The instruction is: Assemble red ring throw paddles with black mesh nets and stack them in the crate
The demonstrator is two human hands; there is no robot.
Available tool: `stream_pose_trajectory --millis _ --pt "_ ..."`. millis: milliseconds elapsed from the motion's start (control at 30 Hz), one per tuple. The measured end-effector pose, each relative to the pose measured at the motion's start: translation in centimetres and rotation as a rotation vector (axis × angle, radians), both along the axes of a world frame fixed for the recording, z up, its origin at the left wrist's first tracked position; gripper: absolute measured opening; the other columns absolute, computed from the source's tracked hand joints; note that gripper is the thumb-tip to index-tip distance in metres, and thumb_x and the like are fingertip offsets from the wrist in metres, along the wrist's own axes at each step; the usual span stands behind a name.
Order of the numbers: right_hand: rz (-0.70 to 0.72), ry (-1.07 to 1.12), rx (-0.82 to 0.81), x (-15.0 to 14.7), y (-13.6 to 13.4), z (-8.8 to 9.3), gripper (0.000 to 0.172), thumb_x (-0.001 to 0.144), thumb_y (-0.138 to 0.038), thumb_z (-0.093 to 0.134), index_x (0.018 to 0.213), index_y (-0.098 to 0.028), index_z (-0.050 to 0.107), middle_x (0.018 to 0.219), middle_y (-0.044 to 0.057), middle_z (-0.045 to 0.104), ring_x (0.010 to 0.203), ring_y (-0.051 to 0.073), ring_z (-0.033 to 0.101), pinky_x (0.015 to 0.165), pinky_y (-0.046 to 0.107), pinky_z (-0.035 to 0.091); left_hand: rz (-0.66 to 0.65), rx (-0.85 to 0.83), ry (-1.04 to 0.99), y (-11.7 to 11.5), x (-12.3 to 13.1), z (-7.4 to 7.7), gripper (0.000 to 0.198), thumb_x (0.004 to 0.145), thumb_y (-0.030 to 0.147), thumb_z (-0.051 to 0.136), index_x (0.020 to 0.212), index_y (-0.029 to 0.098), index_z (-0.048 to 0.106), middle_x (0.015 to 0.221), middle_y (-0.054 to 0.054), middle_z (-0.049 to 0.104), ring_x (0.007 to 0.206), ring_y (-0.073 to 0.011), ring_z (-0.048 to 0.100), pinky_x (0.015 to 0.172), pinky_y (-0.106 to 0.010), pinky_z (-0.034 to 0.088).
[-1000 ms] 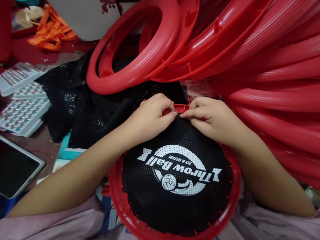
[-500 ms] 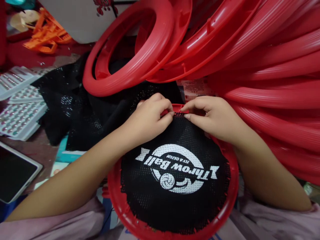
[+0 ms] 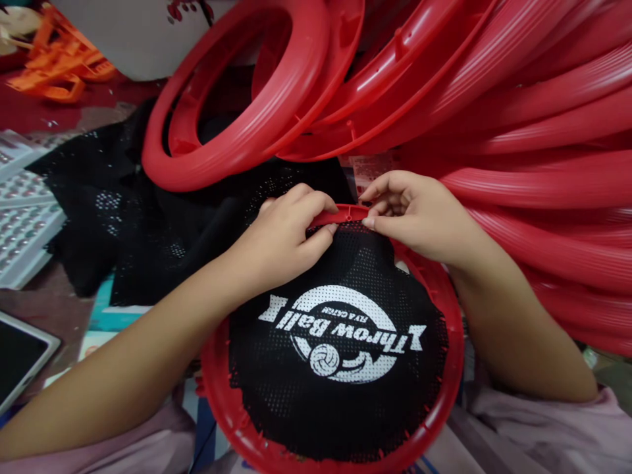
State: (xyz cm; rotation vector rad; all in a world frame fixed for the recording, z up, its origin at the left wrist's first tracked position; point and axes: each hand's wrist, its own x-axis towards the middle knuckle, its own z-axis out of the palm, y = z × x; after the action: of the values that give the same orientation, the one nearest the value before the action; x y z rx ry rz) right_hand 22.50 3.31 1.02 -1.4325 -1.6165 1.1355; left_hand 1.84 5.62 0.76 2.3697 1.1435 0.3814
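Observation:
A round black mesh fabric (image 3: 336,421) printed with white "Throw Ball" lettering lies across a red plastic ring (image 3: 450,368) in my lap. Small red pegs poke through the mesh edge around the ring. At the far rim, my left hand (image 3: 291,234) grips the ring, its fingers over the rim and its thumb by the mesh edge. Just to the right, my right hand (image 3: 417,214) has its thumb and a curled finger pinched at the mesh edge, its index finger raised. A gap shows between mesh and rim below the right hand.
Large red rings (image 3: 237,148) lean beyond my hands, with many more stacked (image 3: 543,184) on the right. Black mesh pieces (image 3: 143,217) lie at left, near white trays of small round items (image 3: 29,230), a dark-screened tablet (image 3: 22,359) and orange plastic parts (image 3: 59,62).
My right index finger has lifted off the rim, and that hand's other fingers have curled in. My left hand sits slightly farther left along the rim. The whole view has shifted a little.

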Motion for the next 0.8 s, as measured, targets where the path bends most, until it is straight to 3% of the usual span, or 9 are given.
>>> stream_pose_trajectory --millis 400,567,700,800 --pt "0.017 -0.140 0.118 -0.3 0.1 -0.9 0.021 0.070 -0.004 0.058 0.085 -0.017 0.062 0.069 -0.003 0.064 0.063 0.012 0.061 0.059 0.023 0.046 -0.024 -0.005 0.058 -0.1 0.1 0.3 0.029 0.086 0.033 0.054 0.110 0.017 0.061 0.104 -0.007 0.058 0.099 -0.0255 0.058 0.090 -0.048 0.044" --pt "0.003 -0.149 0.190 0.3 -0.9 1.1 0.007 0.078 -0.015 0.064 0.083 -0.017 0.067 0.071 -0.003 0.065 0.064 0.011 0.059 0.059 0.022 0.044 -0.035 0.088 0.136 0.1 -0.7 1.3 0.032 0.088 0.028 0.054 0.117 0.014 0.060 0.106 -0.010 0.060 0.099 -0.0253 0.058 0.091 -0.043 0.046" --pt "0.137 -0.536 0.169 0.0 -2.0 3.0 0.017 0.087 -0.023 0.062 0.074 -0.016 0.071 0.065 -0.001 0.066 0.060 0.011 0.058 0.059 0.025 0.040 0.050 0.215 0.261 0.3 -1.9 1.9 0.035 0.090 0.031 0.052 0.118 0.011 0.060 0.108 -0.014 0.061 0.101 -0.0294 0.058 0.093 -0.045 0.047" --pt "0.275 -0.900 0.107 -1.0 -2.4 3.0 0.026 0.092 -0.025 0.055 0.075 -0.014 0.072 0.073 0.007 0.071 0.068 0.019 0.064 0.060 0.029 0.037 0.085 0.230 0.363 0.1 -3.0 2.4 0.042 0.088 0.040 0.053 0.122 0.015 0.058 0.107 -0.014 0.063 0.097 -0.0311 0.062 0.088 -0.047 0.050"
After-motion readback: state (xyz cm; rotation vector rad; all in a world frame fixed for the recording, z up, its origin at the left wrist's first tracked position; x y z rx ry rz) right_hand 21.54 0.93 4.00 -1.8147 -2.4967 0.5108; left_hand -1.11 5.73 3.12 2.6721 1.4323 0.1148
